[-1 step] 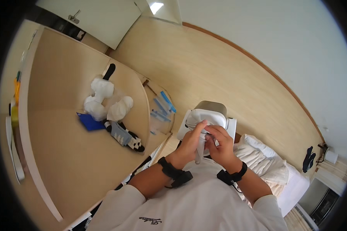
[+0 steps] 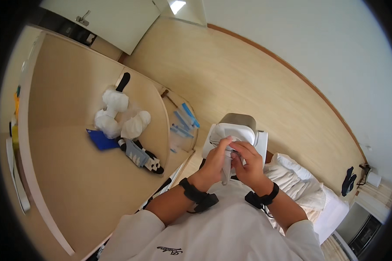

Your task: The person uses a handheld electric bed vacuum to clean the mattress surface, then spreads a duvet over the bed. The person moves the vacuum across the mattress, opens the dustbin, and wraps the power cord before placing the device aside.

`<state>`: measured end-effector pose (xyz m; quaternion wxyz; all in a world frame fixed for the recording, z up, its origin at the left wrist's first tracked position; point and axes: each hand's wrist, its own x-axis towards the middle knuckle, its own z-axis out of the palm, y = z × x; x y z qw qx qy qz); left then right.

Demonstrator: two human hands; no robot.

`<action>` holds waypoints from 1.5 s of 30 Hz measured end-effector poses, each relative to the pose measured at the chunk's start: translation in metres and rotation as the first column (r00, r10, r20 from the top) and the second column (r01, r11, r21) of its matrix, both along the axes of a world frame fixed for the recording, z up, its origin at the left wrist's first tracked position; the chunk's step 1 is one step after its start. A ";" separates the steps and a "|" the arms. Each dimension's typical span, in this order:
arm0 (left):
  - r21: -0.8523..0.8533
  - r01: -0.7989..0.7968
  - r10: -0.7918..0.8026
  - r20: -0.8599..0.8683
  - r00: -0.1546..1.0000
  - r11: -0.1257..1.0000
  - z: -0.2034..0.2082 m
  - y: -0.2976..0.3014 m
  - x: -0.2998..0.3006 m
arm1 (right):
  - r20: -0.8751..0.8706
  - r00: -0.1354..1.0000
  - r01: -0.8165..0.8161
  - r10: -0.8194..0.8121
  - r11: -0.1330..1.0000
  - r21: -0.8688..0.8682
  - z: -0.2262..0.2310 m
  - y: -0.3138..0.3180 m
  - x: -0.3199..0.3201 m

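Note:
In front of my chest both hands hold a pale grey piece of cloth [image 2: 226, 167], which hangs down in a narrow strip like a sock. My left hand [image 2: 213, 163] grips it from the left, thumb pointing up. From the other side, my right hand [image 2: 249, 165] closes its bent fingers on the same cloth, so the fingertips of both hands meet near its top. Part of the cloth is hidden behind the fingers. Just beyond the hands stands a white bin [image 2: 237, 132] with a beige-grey lid [image 2: 239, 118].
On the wooden table [image 2: 82, 191] at left lie white rounded bundles [image 2: 116, 100], a black sock [image 2: 123, 81], grey-blue patterned socks [image 2: 136, 154] and a blue packet [image 2: 102, 139]. Clear blue-edged zip bags [image 2: 183, 124] lie on a shelf. Crumpled bedding [image 2: 298, 176] is at right.

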<state>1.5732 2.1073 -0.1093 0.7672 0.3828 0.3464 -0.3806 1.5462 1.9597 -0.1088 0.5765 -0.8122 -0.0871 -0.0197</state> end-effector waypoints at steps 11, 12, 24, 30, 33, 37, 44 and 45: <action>-0.100 -0.507 0.500 -0.089 0.862 0.856 -0.144 0.010 0.146 | -0.487 0.872 -0.062 -0.046 0.977 -0.202 -0.117 0.053 0.183; -0.081 -0.540 0.533 -0.095 0.841 0.838 -0.159 0.015 0.157 | -0.564 0.825 -0.053 -0.018 0.993 -0.109 -0.134 0.060 0.198; 0.572 -0.472 0.566 0.018 0.825 0.671 -0.285 0.096 0.242 | -0.819 0.562 -0.126 0.118 0.990 0.057 -0.320 0.196 0.324; 0.660 -0.629 0.707 0.204 0.677 0.411 -0.283 0.115 0.185 | -0.748 0.595 -0.364 0.295 0.928 0.077 -0.375 0.269 0.305; 0.798 -0.126 0.209 0.000 0.978 0.590 -0.261 0.126 0.115 | -0.658 0.649 -0.386 0.382 0.911 0.147 -0.425 0.319 0.297; 0.721 -0.173 0.290 -0.040 0.956 0.671 -0.262 0.123 0.043 | -0.596 0.692 -0.305 0.407 0.913 0.270 -0.489 0.404 0.265; 0.483 0.242 -0.035 -0.399 0.916 0.842 -0.271 0.154 -0.023 | -0.455 0.799 -0.261 0.393 0.909 0.326 -0.586 0.524 0.215; 0.484 0.258 -0.055 -0.393 0.918 0.836 -0.275 0.160 -0.027 | -0.426 0.816 -0.266 0.390 0.909 0.322 -0.601 0.534 0.213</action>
